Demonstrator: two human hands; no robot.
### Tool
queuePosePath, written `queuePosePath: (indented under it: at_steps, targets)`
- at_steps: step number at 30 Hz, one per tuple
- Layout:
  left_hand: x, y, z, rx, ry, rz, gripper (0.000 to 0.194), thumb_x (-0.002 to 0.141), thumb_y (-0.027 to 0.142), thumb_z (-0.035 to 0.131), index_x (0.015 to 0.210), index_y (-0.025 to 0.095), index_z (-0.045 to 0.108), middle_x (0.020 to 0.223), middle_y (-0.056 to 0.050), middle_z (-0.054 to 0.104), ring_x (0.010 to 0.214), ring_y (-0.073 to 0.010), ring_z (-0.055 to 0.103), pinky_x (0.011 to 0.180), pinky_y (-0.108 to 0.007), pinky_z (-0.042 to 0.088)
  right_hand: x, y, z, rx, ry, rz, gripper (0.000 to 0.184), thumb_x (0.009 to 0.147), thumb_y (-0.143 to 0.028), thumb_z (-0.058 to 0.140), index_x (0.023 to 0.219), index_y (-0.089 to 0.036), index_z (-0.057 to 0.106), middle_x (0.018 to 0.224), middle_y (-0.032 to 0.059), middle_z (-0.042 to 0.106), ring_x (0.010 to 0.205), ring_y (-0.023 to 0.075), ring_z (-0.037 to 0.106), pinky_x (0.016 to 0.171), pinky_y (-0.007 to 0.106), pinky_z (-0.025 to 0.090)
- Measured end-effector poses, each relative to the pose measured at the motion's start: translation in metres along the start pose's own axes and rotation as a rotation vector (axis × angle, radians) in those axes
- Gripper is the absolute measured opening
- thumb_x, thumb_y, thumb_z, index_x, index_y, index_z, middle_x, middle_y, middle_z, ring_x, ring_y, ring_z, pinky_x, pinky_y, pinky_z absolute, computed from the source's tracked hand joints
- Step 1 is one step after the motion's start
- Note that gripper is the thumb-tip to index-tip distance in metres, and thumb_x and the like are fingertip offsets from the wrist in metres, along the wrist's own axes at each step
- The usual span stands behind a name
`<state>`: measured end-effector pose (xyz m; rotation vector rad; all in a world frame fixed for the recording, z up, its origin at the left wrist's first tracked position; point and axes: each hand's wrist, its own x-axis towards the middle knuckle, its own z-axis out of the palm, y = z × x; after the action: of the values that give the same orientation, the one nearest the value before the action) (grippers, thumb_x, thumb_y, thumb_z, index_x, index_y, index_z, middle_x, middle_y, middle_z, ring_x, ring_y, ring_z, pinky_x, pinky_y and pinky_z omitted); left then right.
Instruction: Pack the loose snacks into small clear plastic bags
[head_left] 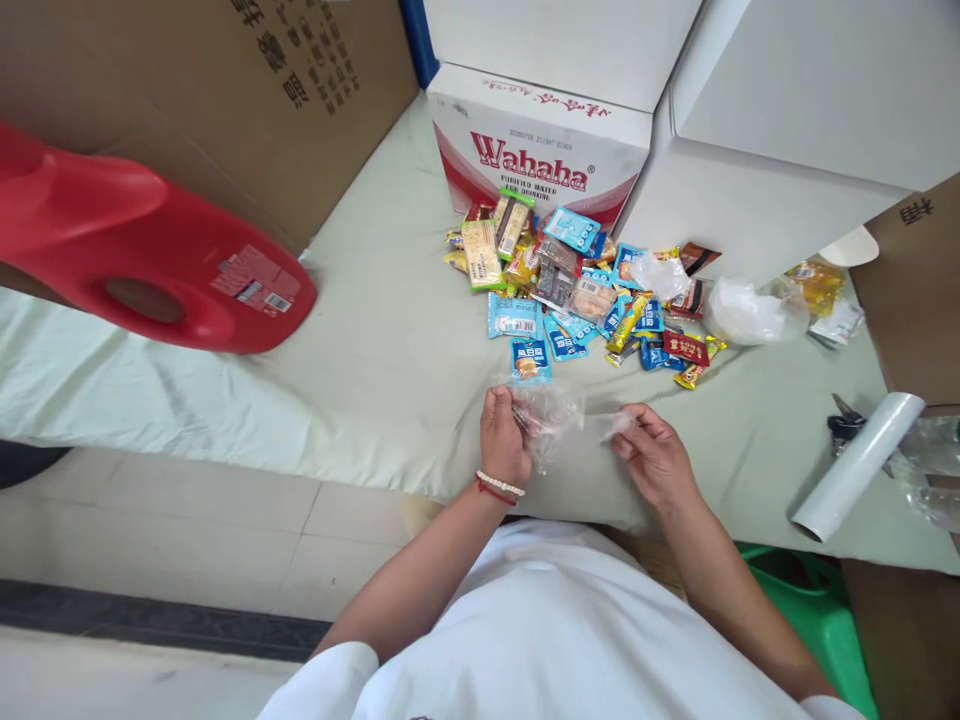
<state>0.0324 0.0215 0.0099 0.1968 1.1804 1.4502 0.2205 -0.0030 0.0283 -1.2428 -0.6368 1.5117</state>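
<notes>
My left hand [504, 437] and my right hand [654, 452] both pinch a clear plastic bag [561, 415] stretched between them just above the pale green sheet [360, 370]. The left fingers close on the bag's left end, where a small dark item shows inside. The right fingers close on its right end. A pile of several small snack packets [577, 290] in blue, yellow and red wrappers lies just beyond the hands.
A red plastic jug [142, 250] lies on its side at the left. A Wahaha carton [540, 150] and white boxes [787, 130] stand behind the pile. A roll of clear bags [859, 465] and scissors [846, 425] lie at the right, beside brown cardboard [911, 290].
</notes>
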Motion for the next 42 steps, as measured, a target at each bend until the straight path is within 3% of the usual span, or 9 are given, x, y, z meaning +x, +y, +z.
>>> queuePosePath:
  at_steps: [5, 10, 12, 15, 19, 23, 29, 35, 42]
  targets:
    - [0.011, 0.010, -0.003, -0.154, 0.004, -0.026, 0.038, 0.082, 0.049, 0.079, 0.084, 0.022, 0.052, 0.068, 0.008, 0.060, 0.056, -0.0078, 0.061, 0.053, -0.019, 0.048, -0.031, 0.004, -0.045, -0.145, 0.078, -0.028, 0.031, 0.074, -0.043, 0.087, 0.089, -0.023, 0.068, 0.063, -0.0050, 0.051, 0.054, 0.0086, 0.042, 0.052, 0.022, 0.036]
    - [0.012, 0.018, -0.001, -0.184, -0.107, -0.196, 0.030, 0.086, 0.045, 0.075, 0.098, 0.021, 0.062, 0.074, 0.002, 0.069, 0.077, -0.0178, 0.076, 0.069, -0.027, 0.057, -0.063, -0.019, -0.104, -0.897, -0.148, -0.018, 0.026, 0.084, -0.048, 0.077, 0.093, -0.024, 0.078, 0.085, 0.0060, 0.072, 0.073, 0.0207, 0.063, 0.063, 0.032, 0.050]
    - [0.008, 0.019, 0.002, -0.188, -0.169, -0.240, 0.031, 0.086, 0.045, 0.075, 0.103, 0.021, 0.064, 0.081, 0.000, 0.073, 0.086, -0.0217, 0.077, 0.079, -0.035, 0.061, -0.069, -0.039, -0.112, -1.066, -0.049, -0.116, 0.026, 0.087, -0.048, 0.073, 0.098, -0.025, 0.079, 0.093, 0.0070, 0.074, 0.080, 0.0228, 0.066, 0.068, 0.033, 0.053]
    - [-0.001, 0.018, 0.007, -0.181, -0.264, -0.243, 0.038, 0.084, 0.048, 0.078, 0.109, 0.022, 0.066, 0.094, -0.003, 0.076, 0.093, -0.0246, 0.078, 0.084, -0.041, 0.062, -0.069, -0.066, -0.087, -1.058, 0.133, -0.381, 0.020, 0.093, -0.040, 0.068, 0.105, -0.027, 0.077, 0.089, 0.0042, 0.072, 0.078, 0.0196, 0.065, 0.071, 0.031, 0.051]
    - [-0.015, 0.018, 0.015, -0.134, -0.390, -0.204, 0.046, 0.080, 0.052, 0.081, 0.114, 0.024, 0.066, 0.113, -0.007, 0.076, 0.103, -0.0276, 0.076, 0.083, -0.039, 0.063, -0.045, -0.071, -0.015, -1.010, -0.138, -0.595, 0.014, 0.097, -0.031, 0.064, 0.104, -0.027, 0.076, 0.092, 0.0046, 0.070, 0.079, 0.0182, 0.065, 0.072, 0.030, 0.050]
    - [-0.021, 0.020, 0.018, -0.104, -0.421, -0.162, 0.048, 0.082, 0.051, 0.080, 0.119, 0.024, 0.066, 0.124, -0.009, 0.074, 0.110, -0.0282, 0.074, 0.088, -0.040, 0.062, -0.010, -0.047, 0.028, -1.053, -0.262, -0.528, 0.022, 0.097, -0.036, 0.062, 0.112, -0.023, 0.072, 0.100, 0.0064, 0.070, 0.066, 0.0141, 0.058, 0.064, 0.029, 0.047]
    - [-0.013, 0.021, 0.011, -0.154, -0.355, -0.189, 0.043, 0.087, 0.046, 0.075, 0.124, 0.026, 0.065, 0.135, -0.010, 0.068, 0.120, -0.0309, 0.070, 0.093, -0.047, 0.060, 0.005, -0.018, 0.017, -1.177, -0.255, -0.436, 0.017, 0.094, -0.026, 0.060, 0.104, -0.023, 0.073, 0.091, 0.0039, 0.070, 0.068, 0.0160, 0.058, 0.064, 0.029, 0.043]
    - [-0.004, 0.016, 0.010, -0.252, -0.325, -0.294, 0.034, 0.093, 0.041, 0.068, 0.123, 0.026, 0.065, 0.129, -0.008, 0.071, 0.123, -0.0276, 0.068, 0.102, -0.046, 0.056, -0.003, -0.016, 0.016, -1.085, -0.285, -0.384, 0.014, 0.095, -0.033, 0.063, 0.101, -0.024, 0.072, 0.086, 0.0024, 0.068, 0.062, 0.0140, 0.054, 0.061, 0.029, 0.043]
    - [-0.011, 0.011, 0.013, -0.230, -0.386, -0.283, 0.040, 0.092, 0.040, 0.070, 0.129, 0.028, 0.065, 0.129, -0.007, 0.072, 0.117, -0.0230, 0.070, 0.099, -0.039, 0.056, 0.005, -0.020, 0.041, -1.045, -0.087, -0.568, 0.020, 0.097, -0.038, 0.063, 0.106, -0.023, 0.074, 0.089, 0.0040, 0.064, 0.065, 0.0143, 0.054, 0.062, 0.029, 0.043]
